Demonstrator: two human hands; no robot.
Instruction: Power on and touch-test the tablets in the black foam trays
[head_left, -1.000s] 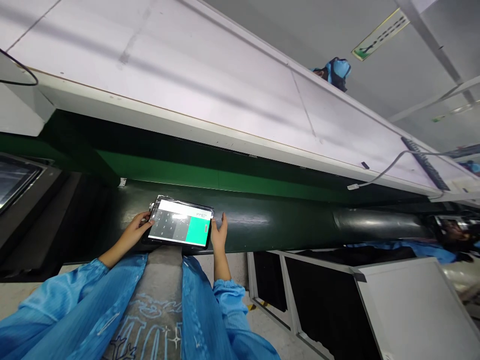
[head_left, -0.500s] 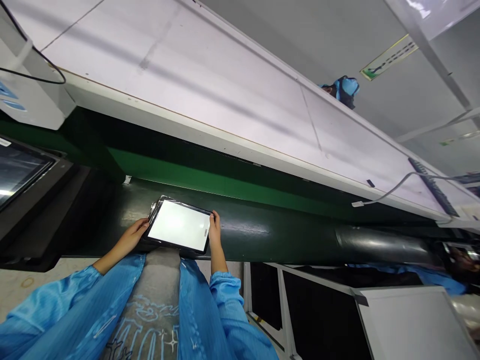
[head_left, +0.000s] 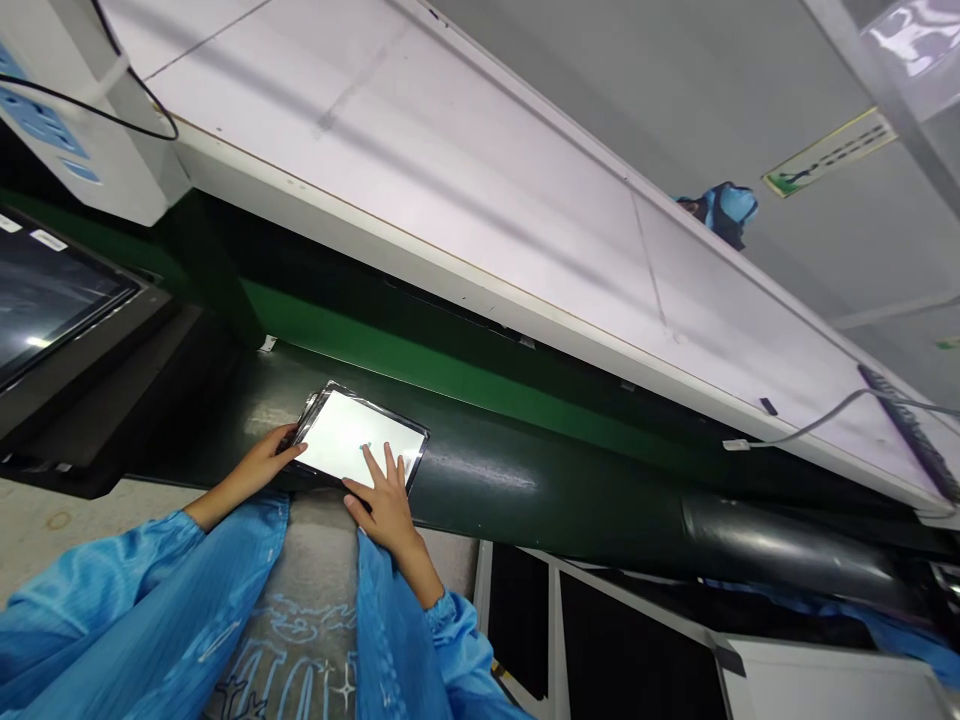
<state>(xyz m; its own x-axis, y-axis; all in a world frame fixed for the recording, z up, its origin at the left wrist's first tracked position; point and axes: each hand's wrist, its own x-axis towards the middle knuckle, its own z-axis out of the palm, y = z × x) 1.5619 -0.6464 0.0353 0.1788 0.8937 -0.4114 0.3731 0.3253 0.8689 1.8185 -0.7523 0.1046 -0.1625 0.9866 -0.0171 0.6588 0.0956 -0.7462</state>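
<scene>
A tablet (head_left: 334, 432) with a lit white screen and dark rim lies tilted over the dark belt surface, close to my body. Its left edge is gripped by my left hand (head_left: 268, 460), thumb over the front and fingers partly hidden behind. Over the lower right of the screen is my right hand (head_left: 388, 507), its fingers spread and fingertips at the glass. A small coloured mark shows on the screen beside one fingertip. Along the tablet's left side, a clear film or second edge sticks out; I cannot make out which.
A long white shelf (head_left: 420, 190) runs above the dark belt (head_left: 525, 480). To the left stands a dark monitor-like device (head_left: 60, 290) under a white box (head_left: 112, 130). A grey cable (head_left: 810, 425) hangs off the shelf. Black panels in pale frames (head_left: 630, 640) stand lower right.
My right hand has let go of the tablet's right edge and moved left onto the screen with fingers spread. My left hand keeps its hold. The camera view has shifted slightly.
</scene>
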